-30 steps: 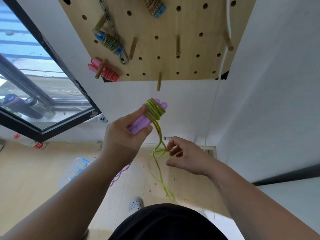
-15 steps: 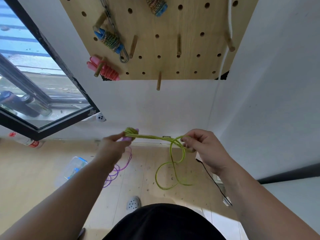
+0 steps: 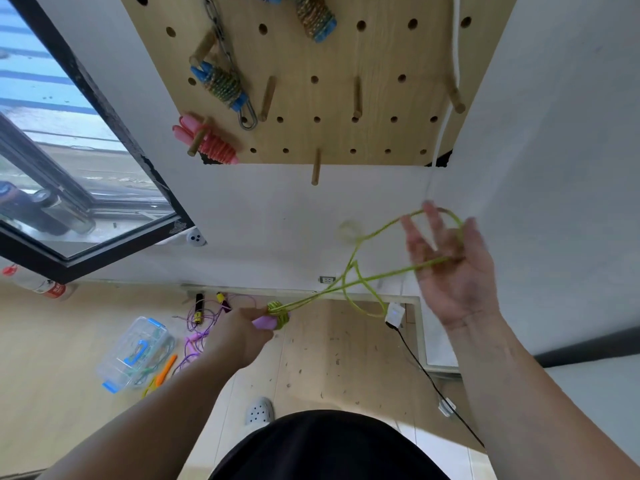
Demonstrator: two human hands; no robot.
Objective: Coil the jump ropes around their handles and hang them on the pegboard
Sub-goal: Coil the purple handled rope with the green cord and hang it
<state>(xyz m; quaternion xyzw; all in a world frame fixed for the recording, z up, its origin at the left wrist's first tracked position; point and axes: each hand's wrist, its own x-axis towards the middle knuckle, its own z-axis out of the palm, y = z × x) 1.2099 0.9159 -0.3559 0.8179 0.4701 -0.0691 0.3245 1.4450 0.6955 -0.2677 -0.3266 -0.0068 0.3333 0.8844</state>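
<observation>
Green rope (image 3: pixel 381 277) coiled in left hand (image 3: pixel 239 337); loop over right hand (image 3: pixel 450 271).

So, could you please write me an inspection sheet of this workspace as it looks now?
Surface: wooden floor, speckled with small debris.
Job's things: green rope partly coiled on purple handles; blue-handled ropes and pink rope hang coiled on the pegboard; purple rope loose on the floor.
Clutter: clear box.
Hands: left hand grips the handles; right hand open, fingers spread, green loop draped over them.
Cables: black cable from a white adapter; white cord down the wall.
Surroundings: window at left, white walls.
</observation>
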